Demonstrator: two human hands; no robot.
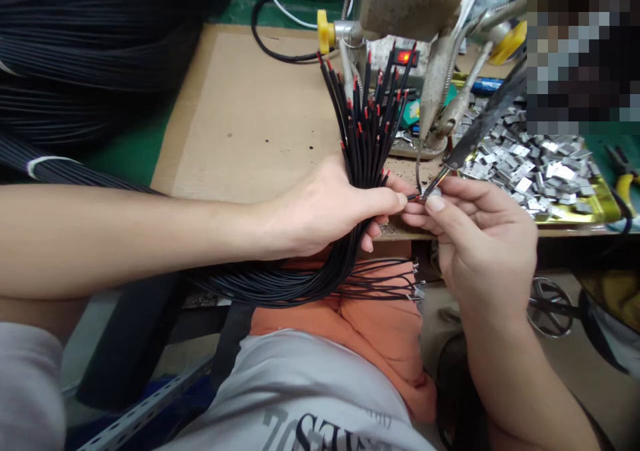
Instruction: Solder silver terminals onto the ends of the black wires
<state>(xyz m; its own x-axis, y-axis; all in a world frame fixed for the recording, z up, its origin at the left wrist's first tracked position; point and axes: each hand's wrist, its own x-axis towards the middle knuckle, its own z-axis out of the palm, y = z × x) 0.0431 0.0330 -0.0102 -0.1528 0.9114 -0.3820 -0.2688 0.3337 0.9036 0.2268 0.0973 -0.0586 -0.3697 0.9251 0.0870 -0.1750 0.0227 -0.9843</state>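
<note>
My left hand [333,207] is wrapped round a thick bundle of black wires [367,127] with red stripped ends that fan upward. Its thumb and forefinger also pinch one wire end toward the right. My right hand [470,237] is closed in a pinch on a small metal piece [431,192] right against that wire end. A dark soldering iron tip [483,127] slants down from the upper right to the same spot. The wires' other ends [400,281] trail over my lap.
A gold tray [597,204] heaped with small metal pieces sits at right. A metal machine [415,1] with a red display stands behind the wires. More black cable bundles [75,51] lie at upper left. Yellow-handled pliers [625,177] rest at far right.
</note>
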